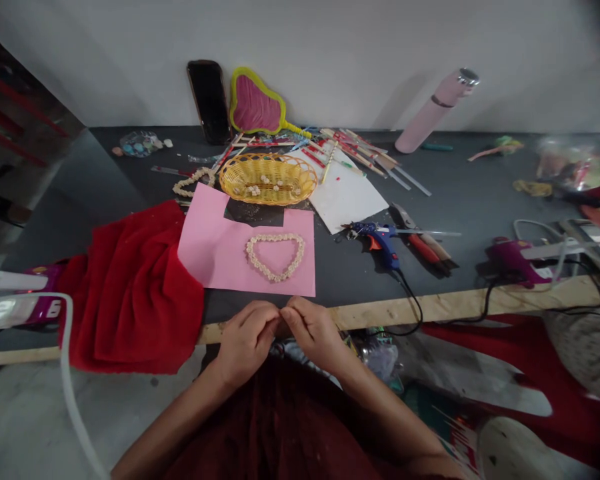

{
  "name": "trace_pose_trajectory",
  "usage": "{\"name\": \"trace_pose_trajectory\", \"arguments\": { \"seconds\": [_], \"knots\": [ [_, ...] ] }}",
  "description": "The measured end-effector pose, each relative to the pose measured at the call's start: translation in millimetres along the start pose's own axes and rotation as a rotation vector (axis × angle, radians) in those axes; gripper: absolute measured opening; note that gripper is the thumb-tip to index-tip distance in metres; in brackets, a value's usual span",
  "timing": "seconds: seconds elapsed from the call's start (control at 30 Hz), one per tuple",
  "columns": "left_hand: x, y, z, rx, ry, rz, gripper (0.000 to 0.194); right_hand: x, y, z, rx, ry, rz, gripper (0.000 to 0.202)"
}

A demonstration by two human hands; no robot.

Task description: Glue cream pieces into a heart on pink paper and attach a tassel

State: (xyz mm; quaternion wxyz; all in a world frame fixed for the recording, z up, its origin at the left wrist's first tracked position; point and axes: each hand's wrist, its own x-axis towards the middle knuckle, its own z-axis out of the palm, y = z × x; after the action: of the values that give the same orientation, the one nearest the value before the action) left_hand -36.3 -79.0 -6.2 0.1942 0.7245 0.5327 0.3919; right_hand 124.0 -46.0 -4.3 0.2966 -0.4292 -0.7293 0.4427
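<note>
My left hand (249,340) and my right hand (314,333) meet at the table's front edge, fingers curled in and tips close together. Both are closed, and whatever lies between the fingertips, if anything, is hidden. Just beyond them a heart-shaped ring of small cream pieces (251,257) lies on a pink sheet (215,257) with a notch cut in its far side. Behind the sheet stands a yellow woven basket (269,193) with several small cream pieces inside. A second cream ring (186,181) rests left of the basket.
A blue glue gun (380,240) and red-handled pliers (420,240) lie to the right. Red cloth (140,293) hangs over the edge at left. At the back are a phone (210,100), a yellow-rimmed paddle (257,103), glue sticks (363,150) and a leaning pink bottle (427,120).
</note>
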Motion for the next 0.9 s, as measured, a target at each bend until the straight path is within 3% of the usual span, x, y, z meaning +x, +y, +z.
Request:
{"name": "trace_pose_trajectory", "arguments": {
  "seconds": [0.33, 0.63, 0.9],
  "knots": [
    [0.7, -3.5, 1.6, 0.017, -0.031, -0.029, 0.012, -0.7, 14.0, -1.5, -0.070, 0.003, -0.121, 0.014],
    [-0.7, -5.6, 2.6, 0.032, -0.054, -0.043, 0.011, -1.1, 16.0, -4.8, -0.102, -0.003, -0.163, 0.014],
    [-2.0, -2.0, -1.2, -0.109, -0.158, -0.203, 0.009, -3.7, 20.0, -9.5, -0.091, -0.008, -0.275, 0.017]
  ]
}}
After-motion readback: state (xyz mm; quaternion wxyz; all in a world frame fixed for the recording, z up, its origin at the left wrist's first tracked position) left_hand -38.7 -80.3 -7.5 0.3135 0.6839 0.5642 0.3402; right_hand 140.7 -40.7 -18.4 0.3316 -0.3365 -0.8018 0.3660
